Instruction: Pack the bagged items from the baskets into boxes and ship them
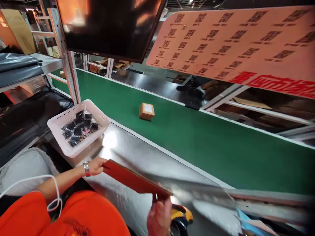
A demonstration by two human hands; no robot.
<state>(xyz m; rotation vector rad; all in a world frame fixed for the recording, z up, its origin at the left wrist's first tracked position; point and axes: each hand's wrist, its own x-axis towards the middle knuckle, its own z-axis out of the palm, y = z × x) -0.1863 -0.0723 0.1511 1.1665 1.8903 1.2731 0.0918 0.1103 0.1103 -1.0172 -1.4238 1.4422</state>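
Observation:
A flat brown cardboard piece is held tilted over the metal bench. My left hand, with a watch at the wrist, is closed on its left end. The right end is gripped by my right hand, near the bottom of the view. Beside the right hand lies a yellow and black object, partly hidden. A white plastic basket with several small black items in clear bags stands left of the cardboard.
A green conveyor belt runs behind the bench, carrying a small brown box with a white label. Above it hang a dark screen and a board with printed codes. Metal shelving stands at the left.

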